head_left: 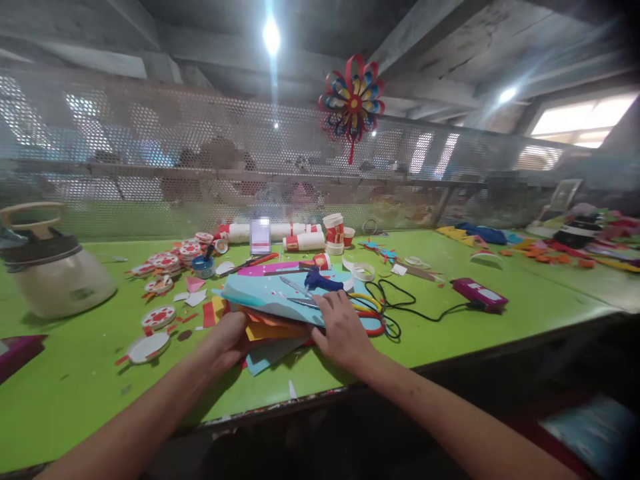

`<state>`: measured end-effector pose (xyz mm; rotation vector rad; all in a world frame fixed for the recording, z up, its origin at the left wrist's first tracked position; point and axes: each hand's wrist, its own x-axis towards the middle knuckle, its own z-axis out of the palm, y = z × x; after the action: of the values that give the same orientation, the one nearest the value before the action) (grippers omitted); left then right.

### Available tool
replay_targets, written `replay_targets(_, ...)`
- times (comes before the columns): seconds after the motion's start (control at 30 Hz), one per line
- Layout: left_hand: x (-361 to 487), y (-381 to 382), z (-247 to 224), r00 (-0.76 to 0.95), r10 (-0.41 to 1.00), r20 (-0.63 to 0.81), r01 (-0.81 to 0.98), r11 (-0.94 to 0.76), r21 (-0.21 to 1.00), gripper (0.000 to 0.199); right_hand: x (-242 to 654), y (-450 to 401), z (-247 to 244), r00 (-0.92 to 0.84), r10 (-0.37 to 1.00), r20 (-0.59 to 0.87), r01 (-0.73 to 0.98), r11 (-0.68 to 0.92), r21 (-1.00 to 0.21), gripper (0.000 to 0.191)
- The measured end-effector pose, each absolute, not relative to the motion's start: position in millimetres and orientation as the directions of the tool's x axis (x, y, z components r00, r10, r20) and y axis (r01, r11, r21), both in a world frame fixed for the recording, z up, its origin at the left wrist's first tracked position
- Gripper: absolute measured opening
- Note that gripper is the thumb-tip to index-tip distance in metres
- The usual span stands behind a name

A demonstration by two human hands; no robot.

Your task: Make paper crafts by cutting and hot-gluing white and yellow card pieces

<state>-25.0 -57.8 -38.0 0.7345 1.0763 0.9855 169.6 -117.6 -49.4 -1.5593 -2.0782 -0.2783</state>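
Observation:
A loose stack of coloured sheets (275, 293), light blue on top with orange, yellow and red beneath, lies on the green table in front of me. My left hand (233, 337) grips the stack's left edge, its fingertips hidden among the sheets. At the near right edge, my right hand (343, 327) has its fingers over the top and its thumb lower down, closed on the stack. Beyond those fingers a dark blue glue gun (323, 281) rests on the blue sheet. Scissors with yellow and red handles (373, 313) lie beside the right hand.
Patterned paper discs (160, 317) and a blue jar (203, 267) are on the left, near a large white jug (65, 280). Paper cups (334, 233) and a phone (260, 237) stand behind. A purple box (480, 295) with a black cable lies right. A paper flower (354, 103) hangs above.

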Motion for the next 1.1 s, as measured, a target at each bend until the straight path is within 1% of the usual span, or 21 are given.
replay_targets(0.23, -22, -58, -40, 0.192, 0.914, -0.356, -0.283, 0.399, 0.872, 0.024, 169, -104, -49, -0.336, 0.826, 0.452, 0.879, 0.448, -0.165, 0.053)
replay_targets(0.37, -22, -54, -42, 0.198, 0.921, -0.336, -0.302, 0.384, 0.872, 0.017, 167, -111, -44, -0.394, 0.786, 0.476, 0.809, 0.543, -0.226, 0.055)
replay_targets(0.47, -23, -54, -41, 0.227, 0.921, -0.317, -0.322, 0.378, 0.868, 0.015, 158, -112, -44, -0.412, 0.761, 0.5, 0.782, 0.578, -0.235, 0.057)
replay_targets(0.53, -24, -54, -41, 0.242, 0.918, -0.314, -0.334, 0.383, 0.861, 0.017, 151, -110, -46, -0.39, 0.761, 0.519, 0.798, 0.56, -0.221, 0.056)
replay_targets(0.7, -26, -56, -40, 0.25, 0.91, -0.33, -0.367, 0.405, 0.838, 0.019, 144, -98, -55, -0.268, 0.8, 0.536, 0.884, 0.426, -0.195, 0.04)
replay_targets(0.8, -27, -57, -39, 0.271, 0.9, -0.341, -0.376, 0.425, 0.823, 0.022, 149, -94, -58, -0.264, 0.819, 0.51, 0.906, 0.392, -0.161, 0.044)
replay_targets(0.9, -27, -58, -36, 0.291, 0.896, -0.335, -0.389, 0.431, 0.814, 0.026, 156, -93, -59, -0.28, 0.84, 0.466, 0.927, 0.362, -0.095, 0.05)
replay_targets(0.97, -26, -57, -35, 0.298, 0.895, -0.331, -0.397, 0.432, 0.81, 0.028, 159, -93, -58, -0.309, 0.848, 0.43, 0.933, 0.359, -0.037, 0.045)
replay_targets(1.1, -26, -55, -36, 0.298, 0.9, -0.318, -0.401, 0.42, 0.814, 0.029, 158, -93, -53, -0.37, 0.857, 0.358, 0.927, 0.364, 0.087, 0.024)
